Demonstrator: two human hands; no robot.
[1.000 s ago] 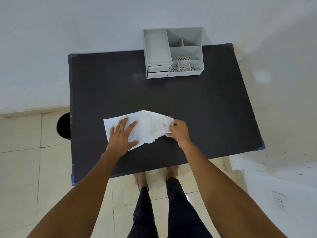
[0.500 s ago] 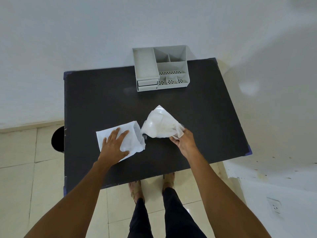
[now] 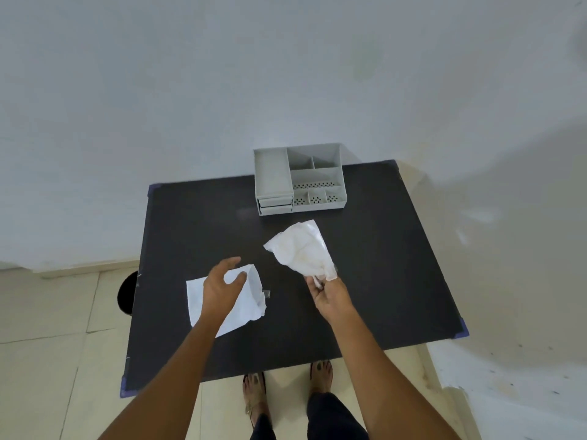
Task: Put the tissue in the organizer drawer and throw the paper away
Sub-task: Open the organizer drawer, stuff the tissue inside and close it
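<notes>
My right hand pinches the lower corner of a crumpled white tissue, which is lifted off the black table. A flat white sheet of paper lies on the table's near left part. My left hand hovers just above the paper with its fingers spread and curled, holding nothing. The grey organizer stands at the table's far edge. Its two small drawers at the front left are shut.
A round black bin sits on the tiled floor just left of the table, partly hidden by it. A white wall rises behind the table. A low white ledge runs along the right side.
My right hand has pulled the tissue off the paper and lifted it toward the organizer. My left hand, pressed flat on the paper before, has risen off it. The camera has tilted up.
</notes>
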